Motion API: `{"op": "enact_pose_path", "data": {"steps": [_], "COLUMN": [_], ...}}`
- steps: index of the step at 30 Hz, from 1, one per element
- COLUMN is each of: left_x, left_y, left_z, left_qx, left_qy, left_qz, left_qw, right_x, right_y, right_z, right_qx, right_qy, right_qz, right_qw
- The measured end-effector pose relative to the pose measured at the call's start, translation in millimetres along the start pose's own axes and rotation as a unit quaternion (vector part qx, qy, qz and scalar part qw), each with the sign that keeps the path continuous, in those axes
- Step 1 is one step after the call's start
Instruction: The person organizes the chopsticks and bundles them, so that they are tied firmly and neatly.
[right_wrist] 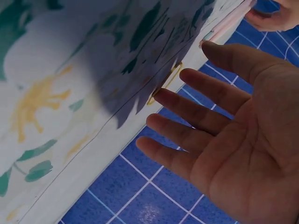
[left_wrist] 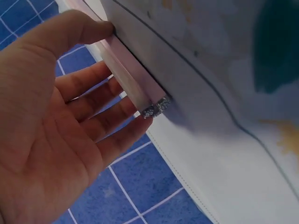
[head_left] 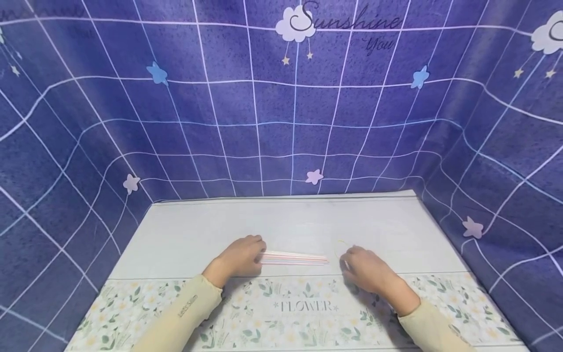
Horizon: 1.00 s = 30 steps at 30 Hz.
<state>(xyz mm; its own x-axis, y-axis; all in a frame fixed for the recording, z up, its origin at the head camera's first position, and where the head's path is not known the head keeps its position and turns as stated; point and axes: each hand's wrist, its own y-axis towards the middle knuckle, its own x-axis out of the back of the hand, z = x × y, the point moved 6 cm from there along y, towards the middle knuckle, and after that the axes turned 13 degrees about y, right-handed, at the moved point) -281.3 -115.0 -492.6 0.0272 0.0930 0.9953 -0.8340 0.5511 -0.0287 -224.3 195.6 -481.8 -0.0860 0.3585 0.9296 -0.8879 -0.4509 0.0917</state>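
A bundle of thin, straight strips (head_left: 296, 258) in pink, red, white and bluish tones lies on the white part of the table covering. My left hand (head_left: 241, 256) grips its left end. In the left wrist view the thumb and fingers lie on either side of the bundle (left_wrist: 135, 77), whose near end looks silvery and glittering. To the right of the bundle, a thin yellow rubber band (head_left: 342, 241) rests on the surface. My right hand (head_left: 367, 269) is beside it, fingers loosely extended. The right wrist view has the fingertips close at the band (right_wrist: 179, 71); contact is unclear.
The table has a white covering (head_left: 189, 230) with a floral strip (head_left: 303, 322) along the front, lettered FLOWER. Dark blue cloth (head_left: 272, 107) with a line grid, stars and clouds hangs behind and at both sides.
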Motion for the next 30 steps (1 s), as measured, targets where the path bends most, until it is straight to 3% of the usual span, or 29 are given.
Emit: {"op": "enact_pose_path", "data": {"steps": [11,15,20,25,30], "left_x": [2.4,0.7,-6.9,-9.0,-11.9], "left_y": [18.2,22.4,22.6,21.6,18.5], "left_z": [-13.6,-19.7,-24.4,-26.0,-25.7], "left_qx": [-0.022,-0.008,0.013,0.004,-0.008], "left_qy": [0.004,0.007,-0.025,-0.016,0.002], "left_qz": [0.020,0.037,0.058,0.048,0.040], "left_qw": [0.9996,0.9993,0.9979,0.9987,0.9992], "right_x": [-0.8,0.2,3.7,7.8,7.1], "right_y": [6.9,8.4,8.5,9.2,14.3], "right_z": [-4.7,-3.9,-0.2,0.9,5.8], "right_qx": [-0.012,-0.003,0.034,0.025,0.025], "right_qy": [-0.008,-0.006,0.002,0.007,0.037], "right_qz": [-0.010,-0.022,-0.064,-0.087,-0.066], "right_qw": [1.000,1.000,0.997,0.996,0.997]}}
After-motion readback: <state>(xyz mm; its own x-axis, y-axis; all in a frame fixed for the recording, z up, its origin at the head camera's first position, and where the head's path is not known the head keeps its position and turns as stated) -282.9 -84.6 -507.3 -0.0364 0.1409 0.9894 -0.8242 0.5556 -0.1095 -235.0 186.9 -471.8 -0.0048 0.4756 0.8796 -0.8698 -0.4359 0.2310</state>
